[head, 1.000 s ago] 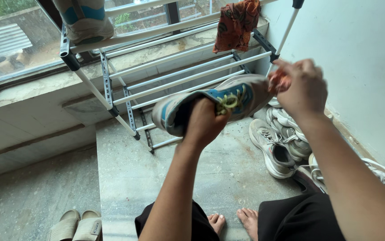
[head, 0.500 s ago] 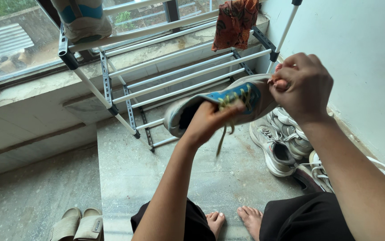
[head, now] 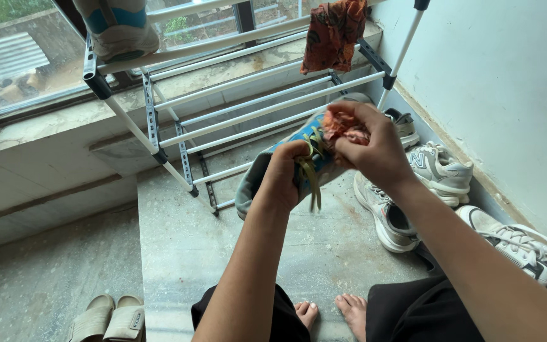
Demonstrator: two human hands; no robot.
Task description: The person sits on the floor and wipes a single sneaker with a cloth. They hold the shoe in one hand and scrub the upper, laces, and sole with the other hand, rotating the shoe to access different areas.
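Blue shoe (head: 267, 168) shows only in part, its middle hidden behind both hands. Left hand (head: 284, 177) grips the shoe and its yellow-green laces (head: 311, 174); right hand (head: 368, 149) clenches an orange cloth (head: 343, 126) against it.

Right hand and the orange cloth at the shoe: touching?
Touching. The head view shows the right hand with its fingers closed around the orange cloth, pressed against the blue-grey shoe held by the left hand.

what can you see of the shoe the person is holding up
The shoe is a grey sneaker with a blue upper and yellow-green laces that dangle loose. It is held in the air, on its side, in front of the metal rack. The left hand grips its middle, while the right hand presses an orange cloth against its upper. Its far end is hidden behind the hands.
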